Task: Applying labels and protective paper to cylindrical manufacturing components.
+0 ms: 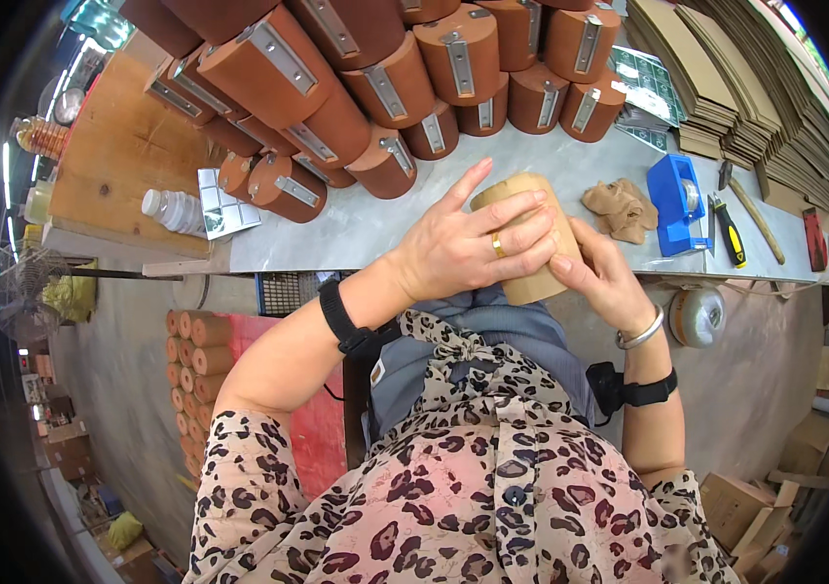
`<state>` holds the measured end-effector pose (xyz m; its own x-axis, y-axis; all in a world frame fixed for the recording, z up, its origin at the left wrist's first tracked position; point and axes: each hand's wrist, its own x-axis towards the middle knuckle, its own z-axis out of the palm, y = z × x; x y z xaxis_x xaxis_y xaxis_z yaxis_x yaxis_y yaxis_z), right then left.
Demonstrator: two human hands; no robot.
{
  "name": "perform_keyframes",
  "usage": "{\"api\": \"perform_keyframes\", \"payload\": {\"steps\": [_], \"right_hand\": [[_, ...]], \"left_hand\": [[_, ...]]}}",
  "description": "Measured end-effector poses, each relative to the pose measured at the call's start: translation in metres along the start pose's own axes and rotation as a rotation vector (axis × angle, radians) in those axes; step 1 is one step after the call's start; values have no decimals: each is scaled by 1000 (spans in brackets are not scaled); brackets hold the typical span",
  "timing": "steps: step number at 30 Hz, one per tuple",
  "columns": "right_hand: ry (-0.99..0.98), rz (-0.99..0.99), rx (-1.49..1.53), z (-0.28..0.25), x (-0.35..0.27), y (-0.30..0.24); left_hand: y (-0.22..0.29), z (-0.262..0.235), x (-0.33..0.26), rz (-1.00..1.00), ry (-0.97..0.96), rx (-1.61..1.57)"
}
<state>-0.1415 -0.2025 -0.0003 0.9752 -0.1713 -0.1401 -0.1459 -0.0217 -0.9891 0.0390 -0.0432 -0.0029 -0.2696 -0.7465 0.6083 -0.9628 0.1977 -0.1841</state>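
Note:
A pale tan cylinder (533, 286), wooden-looking, is between my two hands just over the table's near edge. My left hand (478, 234) lays several fingers across its side, while one finger points up and away from it. From the right, my right hand (611, 277) grips the cylinder with the thumb on its near side. The fingers hide much of its surface. Beyond my hands, reddish-brown cylinders (458, 58) with metal hinge-like strips are stacked on the grey table (390, 229). A crumpled brown cloth (621, 209) lies to the right of the cylinder.
A blue tape dispenser (672, 204), a yellow-black screwdriver (729, 234) and a hammer (755, 214) lie at the right. Flat cardboard pieces (726, 78) are piled behind them. A plastic bottle (173, 209) lies at the left. Below, tan cylinders (202, 360) are stacked beside a red surface (278, 409).

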Motion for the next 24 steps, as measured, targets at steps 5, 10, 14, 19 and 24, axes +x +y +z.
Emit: {"api": "perform_keyframes", "payload": {"steps": [5,10,14,19,24], "right_hand": [[262,-170,187,13,-18,15],[525,-357,63,12,-24,22],[603,-417,-78,3,-36,16],[1104,-333,-539,-63,-60,24],[1189,-122,-405,-111,-56,54]], "left_hand": [[1,-5,15,-118,3,-99],[35,-1,46,-1161,220,-1622],[47,15,74,-1243,-84,-1824],[26,48,112,-997,-96,-1912],[2,88,157,-854,-181,-1921]]}}
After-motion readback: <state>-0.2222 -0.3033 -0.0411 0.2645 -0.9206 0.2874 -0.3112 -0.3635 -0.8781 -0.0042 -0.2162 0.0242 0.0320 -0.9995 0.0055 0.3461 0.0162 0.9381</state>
